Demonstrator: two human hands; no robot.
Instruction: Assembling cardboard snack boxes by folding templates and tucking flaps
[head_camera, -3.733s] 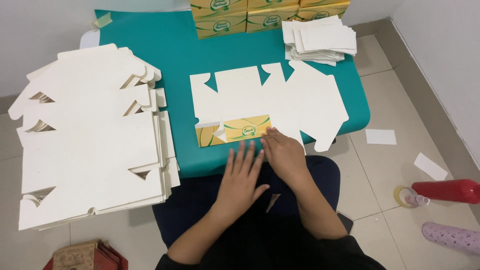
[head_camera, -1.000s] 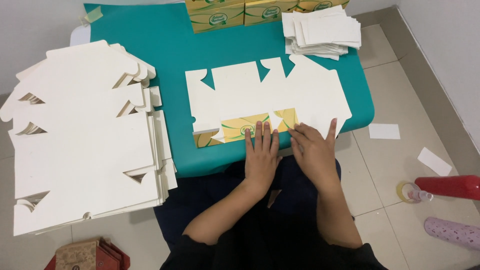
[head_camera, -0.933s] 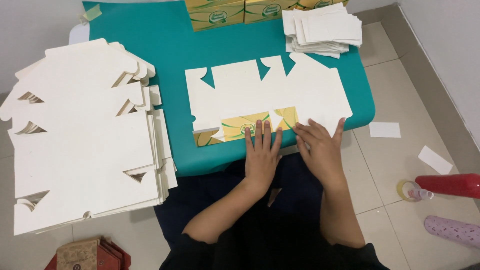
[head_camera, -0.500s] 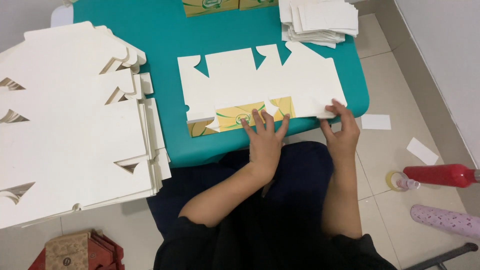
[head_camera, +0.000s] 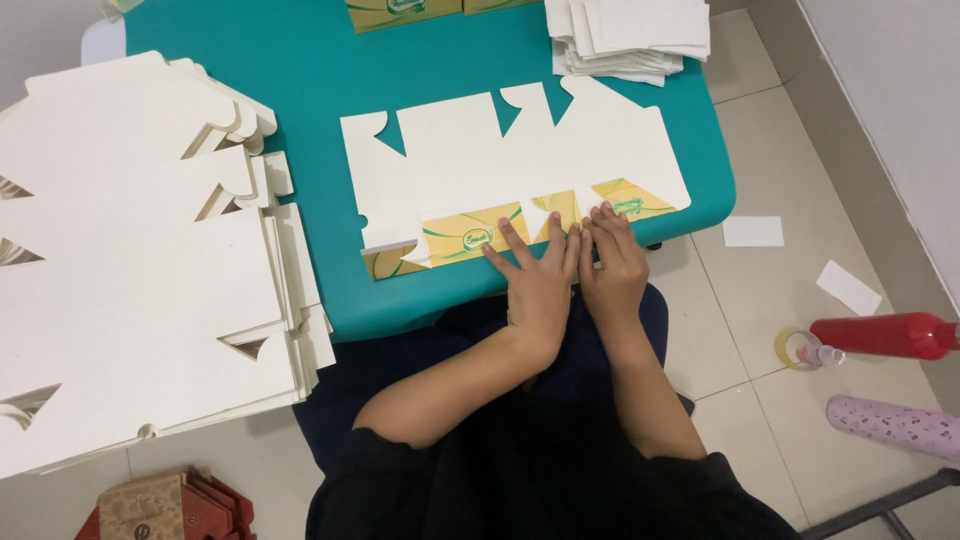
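Observation:
A flat white die-cut carton blank (head_camera: 480, 165) lies on the teal table (head_camera: 260, 50). Its near flaps are folded up, showing their yellow and green printed side (head_camera: 468, 233). My left hand (head_camera: 538, 282) lies flat, fingers spread, pressing the middle folded flap at the table's near edge. Beside it and touching it, my right hand (head_camera: 612, 268) presses flat on the right folded flap. Neither hand grips anything.
A big stack of flat white blanks (head_camera: 130, 260) overhangs the table's left side. A pile of white sheets (head_camera: 630, 35) and printed boxes (head_camera: 400, 12) sit at the far edge. On the tiled floor are paper scraps (head_camera: 752, 231), a tape roll (head_camera: 795, 348), a red bottle (head_camera: 885, 335) and a pink bottle (head_camera: 890, 425).
My right hand has slid left from the blank's right corner and now lies next to my left hand. The right flap now shows folded, printed side up.

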